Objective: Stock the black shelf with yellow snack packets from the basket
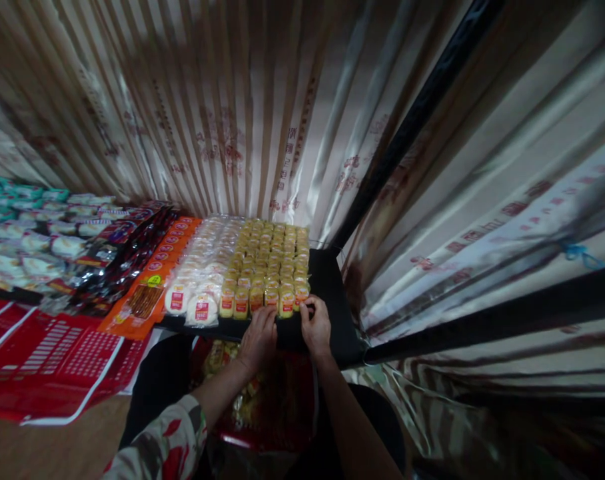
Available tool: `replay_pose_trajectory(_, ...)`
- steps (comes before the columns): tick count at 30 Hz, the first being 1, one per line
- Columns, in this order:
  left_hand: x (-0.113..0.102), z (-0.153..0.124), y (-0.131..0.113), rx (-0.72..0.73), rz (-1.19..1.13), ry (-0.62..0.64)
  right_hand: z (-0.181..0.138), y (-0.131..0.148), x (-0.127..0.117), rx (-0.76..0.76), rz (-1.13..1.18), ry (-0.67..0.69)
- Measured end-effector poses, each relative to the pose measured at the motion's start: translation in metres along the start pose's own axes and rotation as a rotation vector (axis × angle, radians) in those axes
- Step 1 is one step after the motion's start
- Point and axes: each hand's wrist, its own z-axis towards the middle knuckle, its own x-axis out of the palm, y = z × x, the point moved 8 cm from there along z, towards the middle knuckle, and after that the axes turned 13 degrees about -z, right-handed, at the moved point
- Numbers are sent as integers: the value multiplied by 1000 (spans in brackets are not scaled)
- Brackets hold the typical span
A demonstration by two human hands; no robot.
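Small yellow snack packets with red labels stand in tight rows near the right end of a black shelf. My left hand reaches to the front row, its fingers bent together against the lower edge of the packets. At the right front corner, my right hand is closed, thumb and forefinger pinching at the corner yellow packet. The fingers partly hide what they touch. Left of the yellow rows lie round white packaged snacks with red labels, in clear wrappers.
An orange snack bag, dark packs and white and green wrapped packs line the shelf leftward. A red printed sheet hangs in front. Below my arms sits an opened red bag. Pleated sheeting and dark posts stand behind.
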Motion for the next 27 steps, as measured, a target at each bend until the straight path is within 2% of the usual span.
replay_pose_trajectory(4,0,0,1,-16,-35,-7,0,7,-5,-45,-44,-36)
replay_pose_trajectory(15,-2,-3,-2,53,-111,-26,0,8,-1,-57,-20,10)
replay_pose_trajectory(22,5,-5,-4,100,-58,29,0,5,2,-33,-22,37)
replay_pose_trajectory(27,11,-3,-7,74,43,95,-1,6,1,-39,-38,26)
